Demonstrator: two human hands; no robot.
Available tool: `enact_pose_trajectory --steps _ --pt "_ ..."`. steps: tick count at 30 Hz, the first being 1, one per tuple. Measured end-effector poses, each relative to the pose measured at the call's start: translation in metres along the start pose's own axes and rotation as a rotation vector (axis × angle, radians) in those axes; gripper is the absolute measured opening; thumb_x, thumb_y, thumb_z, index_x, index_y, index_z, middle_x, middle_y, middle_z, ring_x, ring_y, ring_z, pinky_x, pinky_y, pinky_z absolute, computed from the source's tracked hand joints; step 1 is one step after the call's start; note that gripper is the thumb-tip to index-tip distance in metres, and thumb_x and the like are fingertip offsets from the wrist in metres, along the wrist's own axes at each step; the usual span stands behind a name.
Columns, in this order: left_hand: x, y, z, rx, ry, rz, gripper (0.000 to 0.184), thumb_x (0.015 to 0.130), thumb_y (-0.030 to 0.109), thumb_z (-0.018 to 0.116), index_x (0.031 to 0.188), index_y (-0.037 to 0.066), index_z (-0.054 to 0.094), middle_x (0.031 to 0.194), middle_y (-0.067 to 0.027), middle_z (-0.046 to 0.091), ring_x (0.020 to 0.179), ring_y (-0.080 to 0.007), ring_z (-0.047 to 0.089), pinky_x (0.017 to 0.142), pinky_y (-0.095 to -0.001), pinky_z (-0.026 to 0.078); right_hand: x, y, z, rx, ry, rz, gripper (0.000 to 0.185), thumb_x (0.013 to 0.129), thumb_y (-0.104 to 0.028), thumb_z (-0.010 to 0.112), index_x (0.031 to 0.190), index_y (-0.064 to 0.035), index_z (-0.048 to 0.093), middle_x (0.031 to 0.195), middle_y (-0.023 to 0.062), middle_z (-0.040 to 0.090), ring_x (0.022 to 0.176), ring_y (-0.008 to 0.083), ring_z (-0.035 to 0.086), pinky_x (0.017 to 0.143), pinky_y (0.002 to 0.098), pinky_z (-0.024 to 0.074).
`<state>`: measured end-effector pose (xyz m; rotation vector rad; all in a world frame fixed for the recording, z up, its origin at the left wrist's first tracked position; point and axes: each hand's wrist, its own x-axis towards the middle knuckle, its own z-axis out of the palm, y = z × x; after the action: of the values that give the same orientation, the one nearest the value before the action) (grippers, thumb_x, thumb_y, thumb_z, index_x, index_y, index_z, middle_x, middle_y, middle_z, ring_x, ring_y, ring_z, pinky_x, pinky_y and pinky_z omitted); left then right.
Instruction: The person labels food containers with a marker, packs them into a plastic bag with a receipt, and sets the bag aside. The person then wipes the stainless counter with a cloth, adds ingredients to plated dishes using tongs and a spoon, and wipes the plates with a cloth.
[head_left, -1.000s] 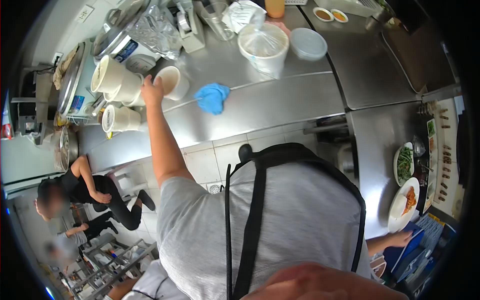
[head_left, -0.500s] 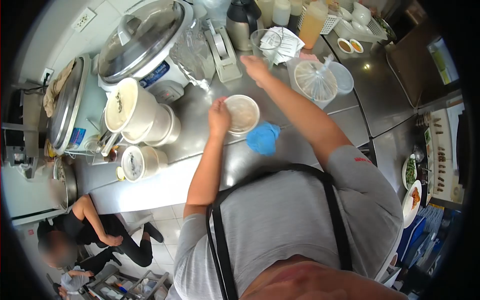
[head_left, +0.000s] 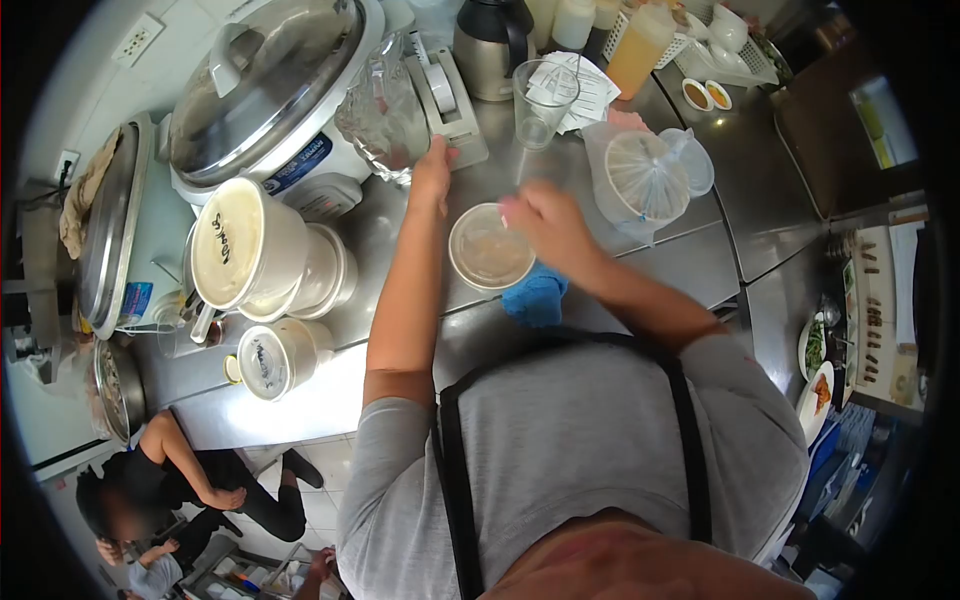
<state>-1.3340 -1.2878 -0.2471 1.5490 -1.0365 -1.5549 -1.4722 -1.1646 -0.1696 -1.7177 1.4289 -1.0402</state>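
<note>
A round white container [head_left: 490, 250] with contents seen through its top stands on the steel counter, and a crumpled blue cloth [head_left: 536, 297] lies beside it. My left hand [head_left: 431, 175] is closed at the near end of a tape dispenser [head_left: 450, 110]. Over the container's right rim is my right hand [head_left: 548, 225], its fingers curled together and slightly blurred; what they hold, if anything, is too small to make out. A clear plastic cup [head_left: 543, 105] and printed papers [head_left: 583, 88] are behind my hands.
Stacked white tubs [head_left: 235, 245] and a marked tub [head_left: 272, 362] stand left, before a large lidded cooker [head_left: 270, 100]. Crumpled foil [head_left: 380, 115] is near the dispenser. A bagged tub [head_left: 645, 180] stands right. A person in black [head_left: 240, 490] sits at lower left.
My left hand has left the container and moved up to the tape dispenser. My right hand has come down from near the clear cup to the container. The view has also shifted.
</note>
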Motion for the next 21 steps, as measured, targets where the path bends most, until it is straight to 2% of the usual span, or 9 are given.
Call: enact_pose_trajectory --steps 2,3,6,9,12,15,18,20,21 --pt "-0.001 0.002 0.006 -0.027 0.044 0.038 0.046 0.077 0.047 0.044 0.083 0.003 0.057 0.083 -0.0063 0.052 0.079 -0.0126 0.044 0.069 -0.0296 0.033 -0.039 0.008 0.003 0.037 0.087 -0.222 0.031 0.073 -0.020 0.056 0.052 -0.0010 0.045 0.050 0.0126 0.040 0.046 0.0245 0.040 0.045 0.0349 0.0293" --pt "-0.002 0.001 0.009 -0.037 0.063 0.054 0.048 0.077 0.046 0.046 0.082 -0.001 0.057 0.088 -0.0100 0.052 0.084 -0.0135 0.045 0.074 -0.0299 0.034 -0.049 0.012 0.003 0.020 0.060 -0.215 0.030 0.073 -0.020 0.056 0.052 -0.0006 0.045 0.052 0.0127 0.042 0.048 0.0253 0.041 0.047 0.0354 0.0299" --pt "0.003 -0.005 0.018 0.012 0.037 0.137 0.047 0.074 0.043 0.052 0.082 -0.003 0.058 0.090 -0.0122 0.056 0.088 -0.0171 0.050 0.076 -0.0297 0.037 -0.067 0.017 0.002 -0.017 0.018 -0.184 0.029 0.072 -0.019 0.056 0.054 0.0000 0.045 0.056 0.0130 0.045 0.054 0.0273 0.043 0.052 0.0367 0.0315" --pt "0.026 -0.013 0.020 0.207 0.093 0.082 0.038 0.068 0.033 0.059 0.082 -0.003 0.060 0.084 -0.0139 0.059 0.082 -0.0196 0.056 0.072 -0.0294 0.042 -0.060 0.018 0.002 -0.015 0.056 -0.162 0.027 0.071 -0.019 0.057 0.055 -0.0003 0.047 0.057 0.0132 0.046 0.057 0.0283 0.043 0.055 0.0370 0.0327" --pt "0.039 -0.013 0.016 0.666 0.349 0.200 0.028 0.063 0.023 0.063 0.078 -0.001 0.060 0.068 -0.0113 0.059 0.062 -0.0178 0.055 0.058 -0.0299 0.044 -0.051 0.026 0.001 -0.024 0.075 -0.165 0.025 0.071 -0.020 0.057 0.057 -0.0009 0.049 0.058 0.0134 0.047 0.056 0.0282 0.044 0.055 0.0354 0.0343" --pt "0.036 -0.013 -0.002 0.826 0.401 0.456 0.017 0.066 0.016 0.061 0.068 0.001 0.056 0.063 -0.0076 0.058 0.060 -0.0142 0.056 0.051 -0.0268 0.041 -0.049 0.031 -0.004 -0.016 0.043 -0.127 0.025 0.073 -0.022 0.056 0.061 -0.0008 0.053 0.058 0.0131 0.049 0.054 0.0253 0.046 0.053 0.0330 0.0360" --pt "-0.012 0.003 -0.020 0.292 0.385 0.525 0.017 0.066 0.015 0.061 0.066 0.000 0.054 0.061 -0.0080 0.056 0.052 -0.0123 0.047 0.051 -0.0268 0.040 -0.058 0.037 -0.017 0.121 -0.075 0.101 0.028 0.076 -0.025 0.054 0.063 0.0001 0.054 0.057 0.0101 0.051 0.051 0.0183 0.047 0.050 0.0299 0.0369" --pt "-0.030 -0.017 -0.037 -0.021 0.350 0.584 0.019 0.069 0.015 0.061 0.062 0.002 0.049 0.063 -0.0070 0.056 0.054 -0.0108 0.047 0.052 -0.0249 0.040 -0.064 0.048 -0.028 0.178 -0.144 0.284 0.032 0.078 -0.028 0.052 0.064 0.0004 0.055 0.056 0.0073 0.051 0.050 0.0133 0.046 0.049 0.0278 0.0372" --pt "-0.042 -0.030 -0.040 -0.055 0.378 0.611 0.018 0.071 0.013 0.060 0.062 0.003 0.048 0.063 -0.0059 0.055 0.054 -0.0098 0.047 0.052 -0.0238 0.039 -0.066 0.054 -0.032 0.181 -0.167 0.298 0.032 0.079 -0.029 0.051 0.065 0.0001 0.055 0.056 0.0062 0.052 0.051 0.0120 0.046 0.049 0.0269 0.0374"
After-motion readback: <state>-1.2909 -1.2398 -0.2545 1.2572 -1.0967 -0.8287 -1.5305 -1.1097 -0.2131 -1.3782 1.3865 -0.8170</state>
